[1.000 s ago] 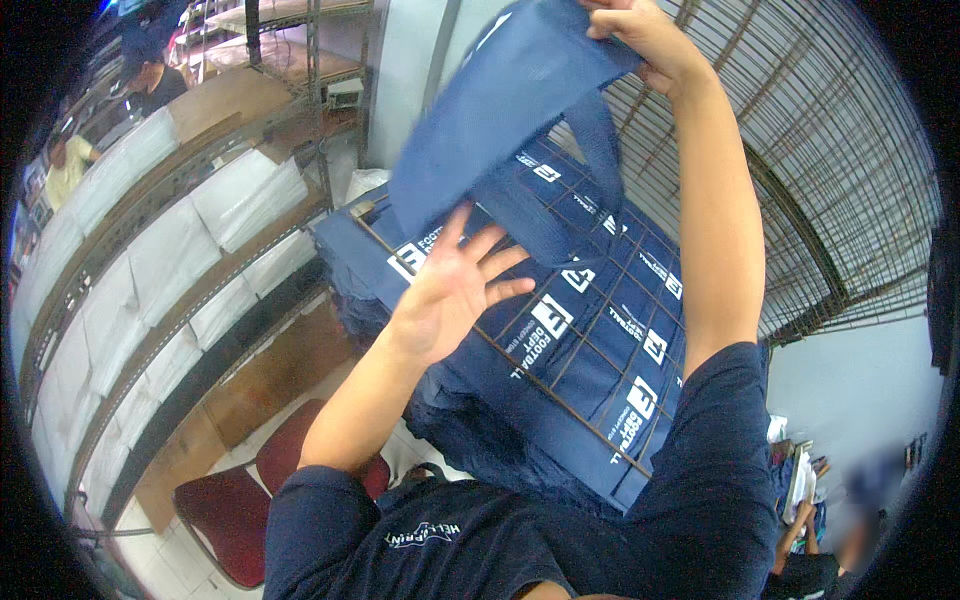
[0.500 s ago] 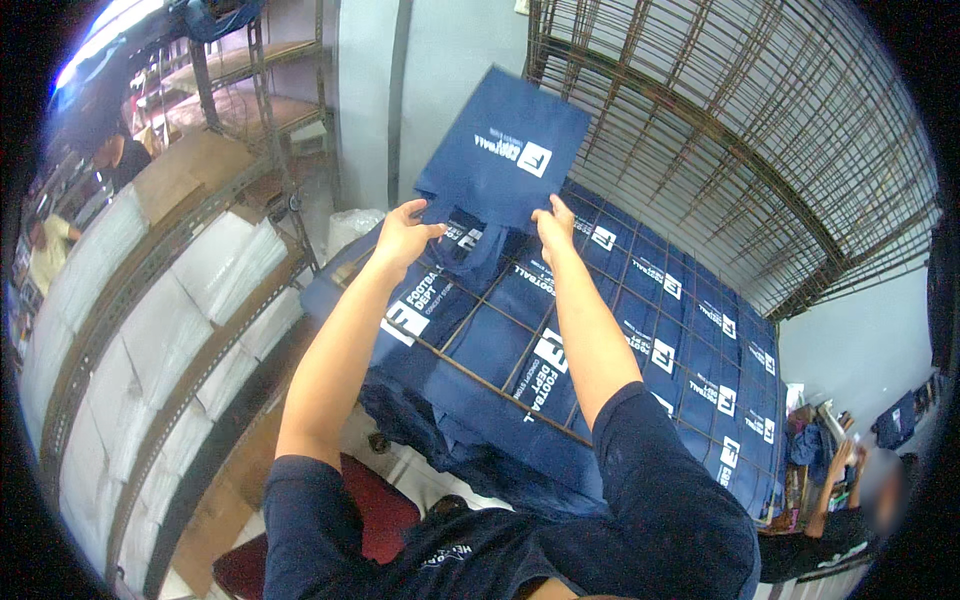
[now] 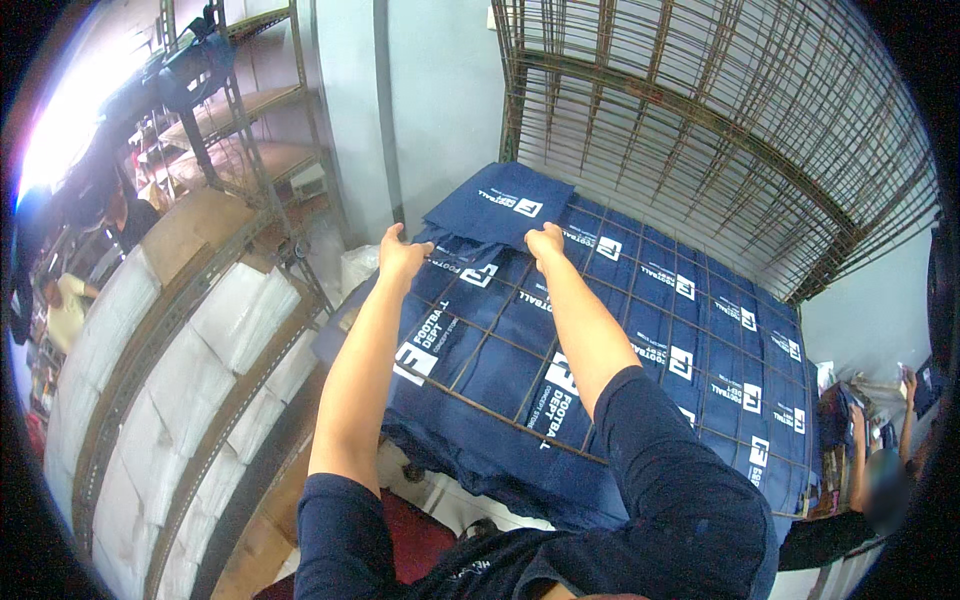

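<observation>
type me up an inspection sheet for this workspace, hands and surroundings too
Surface: wire grid, showing among rows of printed navy bags
Job's things: a navy bag at the far left corner, print facing up
Clutter: crumpled clear plastic beside the grid's left end; a red chair partly in view
Hands: left hand and right hand at that bag's near edge; how firmly they grip cannot be told
Cables: nothing seen
Surroundings: white packages shelved at left, raised wire racks at upper right, other people at both sides
</observation>
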Motion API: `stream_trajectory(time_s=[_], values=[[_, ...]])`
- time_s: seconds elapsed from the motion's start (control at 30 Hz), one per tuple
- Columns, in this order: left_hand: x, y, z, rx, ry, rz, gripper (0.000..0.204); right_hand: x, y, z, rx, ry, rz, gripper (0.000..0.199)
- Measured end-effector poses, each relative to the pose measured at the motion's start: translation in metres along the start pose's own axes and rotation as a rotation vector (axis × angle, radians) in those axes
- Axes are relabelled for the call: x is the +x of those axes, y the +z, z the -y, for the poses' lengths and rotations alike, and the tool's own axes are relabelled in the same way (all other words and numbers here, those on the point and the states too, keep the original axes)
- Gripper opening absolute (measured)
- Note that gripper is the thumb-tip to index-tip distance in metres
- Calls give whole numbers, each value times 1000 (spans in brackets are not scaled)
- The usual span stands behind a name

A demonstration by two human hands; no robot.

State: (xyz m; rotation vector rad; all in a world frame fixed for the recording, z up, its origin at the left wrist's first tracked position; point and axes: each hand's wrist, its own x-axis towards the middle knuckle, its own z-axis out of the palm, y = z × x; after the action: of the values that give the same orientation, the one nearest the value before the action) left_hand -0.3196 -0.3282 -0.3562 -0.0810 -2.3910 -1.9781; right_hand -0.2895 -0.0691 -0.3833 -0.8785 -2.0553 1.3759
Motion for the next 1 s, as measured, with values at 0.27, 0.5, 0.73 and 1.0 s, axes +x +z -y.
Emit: stream_trajectory(time_s=[0.27,0.5,0.73,1.0], values=[[-22,-9,-7,41,34,4,70,3,4,-2,-59,-3,18,56],[-40,-16,-23,75,39,3,69,-8,15,-3,-115,-144,-140,39],[-34,-11,-19,106,34,-5,67,-8,3,11,-172,-25,-17,45],[-26,-18,0,561,228,-132,69,-46,-85,94,-522,-557,-11,48]])
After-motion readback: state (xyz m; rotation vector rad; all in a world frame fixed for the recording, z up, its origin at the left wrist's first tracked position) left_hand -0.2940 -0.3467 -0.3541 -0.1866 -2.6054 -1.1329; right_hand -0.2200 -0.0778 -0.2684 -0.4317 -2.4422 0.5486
